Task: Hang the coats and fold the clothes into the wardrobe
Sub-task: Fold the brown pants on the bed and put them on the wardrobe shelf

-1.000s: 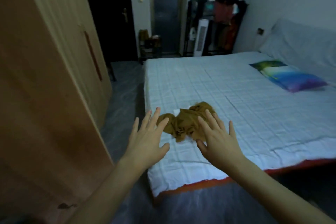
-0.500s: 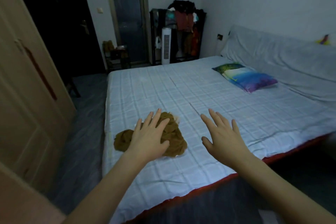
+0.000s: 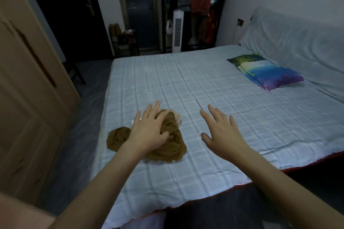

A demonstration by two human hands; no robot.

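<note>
A crumpled brown garment (image 3: 167,147) lies on the pale checked bed sheet (image 3: 186,87) near the bed's left front corner. My left hand (image 3: 149,130) lies over the garment with fingers spread and straight, its thumb against the cloth. My right hand (image 3: 221,130) hovers open over the bare sheet to the right of the garment, fingers spread, holding nothing. The wooden wardrobe (image 3: 28,98) stands on the left, its door shut.
A blue and purple pillow (image 3: 264,72) lies at the bed's far right, before a covered headboard (image 3: 297,39). A clothes rack (image 3: 197,15) with hanging garments and a white tower fan (image 3: 177,31) stand by the far wall. A narrow floor strip (image 3: 87,98) separates bed and wardrobe.
The view swung right, away from the wardrobe. My left hand came down onto the brown garment; my right hand moved off it to the right, over the bare sheet.
</note>
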